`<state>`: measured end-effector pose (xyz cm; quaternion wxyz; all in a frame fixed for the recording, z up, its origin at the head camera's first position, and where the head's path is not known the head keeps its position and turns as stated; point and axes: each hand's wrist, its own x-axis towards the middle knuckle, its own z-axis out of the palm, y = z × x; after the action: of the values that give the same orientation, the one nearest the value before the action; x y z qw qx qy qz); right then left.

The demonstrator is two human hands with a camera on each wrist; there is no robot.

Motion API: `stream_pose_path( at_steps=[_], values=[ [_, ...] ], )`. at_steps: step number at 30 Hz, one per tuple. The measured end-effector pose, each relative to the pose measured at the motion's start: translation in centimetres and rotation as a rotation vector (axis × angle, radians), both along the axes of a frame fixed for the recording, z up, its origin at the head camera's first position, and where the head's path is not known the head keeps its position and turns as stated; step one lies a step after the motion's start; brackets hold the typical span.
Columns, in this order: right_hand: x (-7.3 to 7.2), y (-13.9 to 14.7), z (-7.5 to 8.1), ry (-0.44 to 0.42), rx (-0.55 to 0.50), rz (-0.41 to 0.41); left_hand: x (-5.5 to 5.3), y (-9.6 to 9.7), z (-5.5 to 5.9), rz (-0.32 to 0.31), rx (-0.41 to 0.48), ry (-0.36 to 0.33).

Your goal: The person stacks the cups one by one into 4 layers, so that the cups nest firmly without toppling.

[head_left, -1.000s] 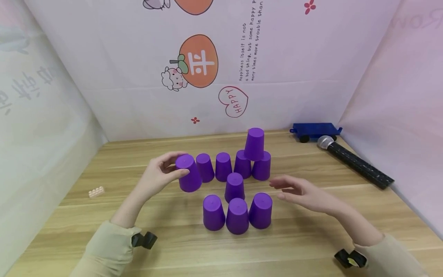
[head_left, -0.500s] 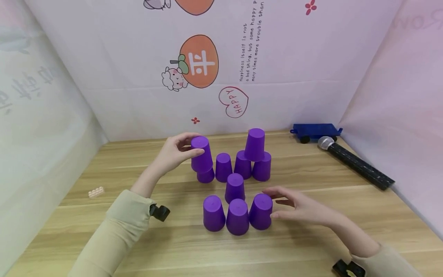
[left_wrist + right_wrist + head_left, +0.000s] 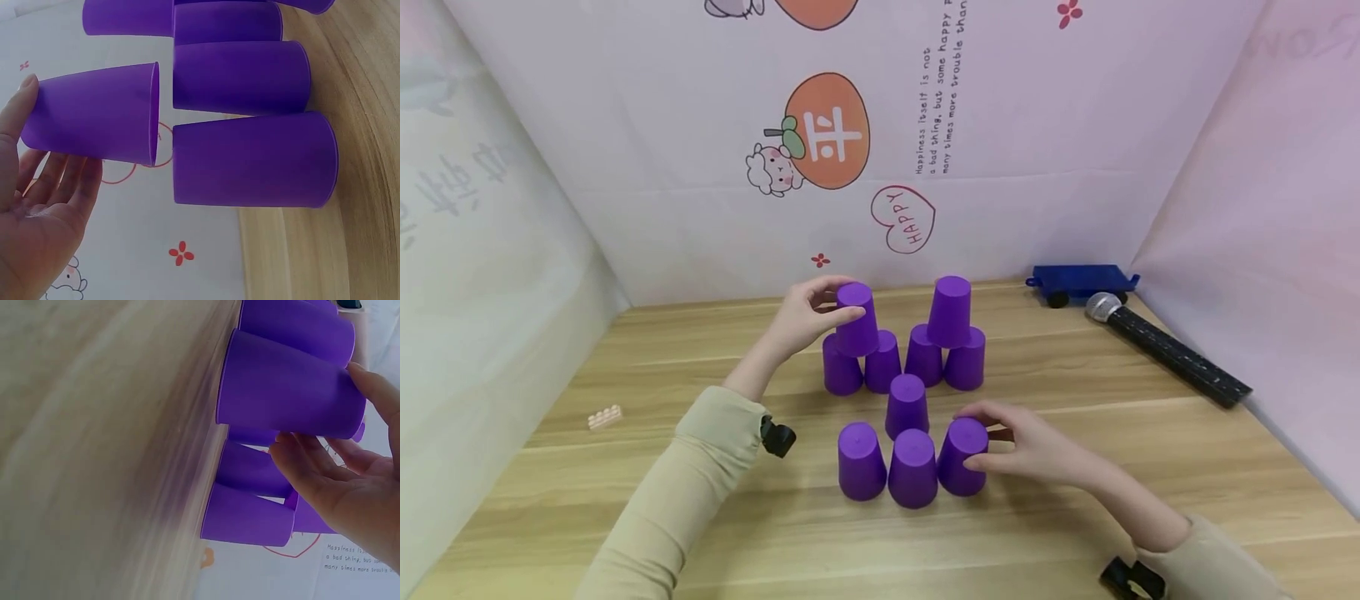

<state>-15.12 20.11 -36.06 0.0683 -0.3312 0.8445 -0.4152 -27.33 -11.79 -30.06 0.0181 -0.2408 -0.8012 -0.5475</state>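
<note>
In the head view my left hand (image 3: pixel 805 317) grips an upside-down purple cup (image 3: pixel 857 323) near its base, thumb on the near side. The left wrist view shows a small gap between that cup's rim and the bases of the two back-left cups, one of them the left cup (image 3: pixel 256 162). My right hand (image 3: pixel 1030 446) pinches the front-right purple cup (image 3: pixel 958 458) between thumb and fingers; it stands on the table. Two more cups, the front-middle cup (image 3: pixel 913 471) and front-left cup (image 3: pixel 861 462), stand beside it, with a single cup (image 3: pixel 907 407) behind.
At the back right, one purple cup (image 3: pixel 951 312) sits across two standing cups. A blue toy trailer (image 3: pixel 1081 282) and a black microphone (image 3: pixel 1180 354) lie to the right. A small pale toy block (image 3: pixel 605 417) is on the table at left, with a printed cloth (image 3: pixel 700 167) behind.
My left hand has carried its cup right and back, from beside the back row to over the two left cups. My right hand has moved left and taken hold of the front-right cup.
</note>
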Motion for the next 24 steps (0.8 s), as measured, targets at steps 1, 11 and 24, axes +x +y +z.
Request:
stream_pose_path(
  at_steps=[1,11,24],
  values=[
    [0.00,-0.09,-0.01,0.000,0.002,-0.002,-0.11,0.12,-0.16,0.000,-0.002,-0.004],
    [-0.13,-0.38,0.04,-0.007,0.005,-0.011,-0.58,0.12,-0.58,0.022,-0.023,-0.045],
    [0.08,-0.30,0.16,-0.048,-0.012,-0.029,-0.63,-0.03,-0.74,0.021,-0.031,-0.050]
  ],
)
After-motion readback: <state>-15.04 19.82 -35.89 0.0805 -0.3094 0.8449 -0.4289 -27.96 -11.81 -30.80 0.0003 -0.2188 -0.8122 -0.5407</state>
